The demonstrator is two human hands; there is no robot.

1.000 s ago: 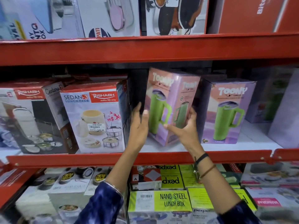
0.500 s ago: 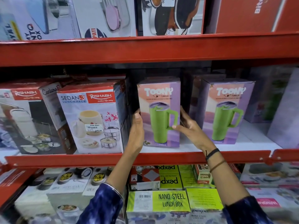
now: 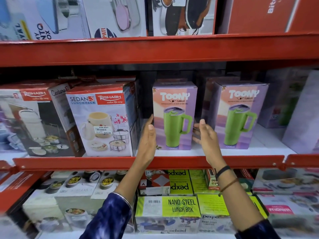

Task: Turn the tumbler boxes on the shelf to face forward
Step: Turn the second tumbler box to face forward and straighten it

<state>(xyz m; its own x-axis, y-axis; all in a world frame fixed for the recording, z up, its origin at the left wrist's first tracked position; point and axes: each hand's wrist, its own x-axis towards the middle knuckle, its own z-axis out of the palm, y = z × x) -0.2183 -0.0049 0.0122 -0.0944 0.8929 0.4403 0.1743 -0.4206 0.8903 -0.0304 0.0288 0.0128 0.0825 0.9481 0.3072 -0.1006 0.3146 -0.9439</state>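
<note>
Two tumbler boxes stand upright on the white middle shelf [image 3: 269, 135], both with the printed green mug facing forward. The left box [image 3: 174, 116] sits near the shelf's front lip, square to the red rail [image 3: 250, 161]; the right box [image 3: 241, 116] stands beside it with a dark gap between them.

The left hand [image 3: 148, 140] is flat and open against the left box's left edge, fingers pointing up, thumb at the front corner. The right hand [image 3: 205, 135] is open too, fingers spread just by the box's right edge; whether they touch it cannot be told. Neither hand clamps the box.

To the left, a narrow gap holds the left hand, then a Sedan lunch box [image 3: 101, 121] stands angled, with one more Rishabh box [image 3: 32, 121] beyond it. To the right of the right box the shelf shows bare white, then blurred purple boxes [image 3: 303, 114] at the far edge. More purple cartons show dimly behind the tumbler boxes.

Below the rail lie green Nano Steel boxes [image 3: 181, 206]; above, another red rail [image 3: 155, 50] carries large cartons.
</note>
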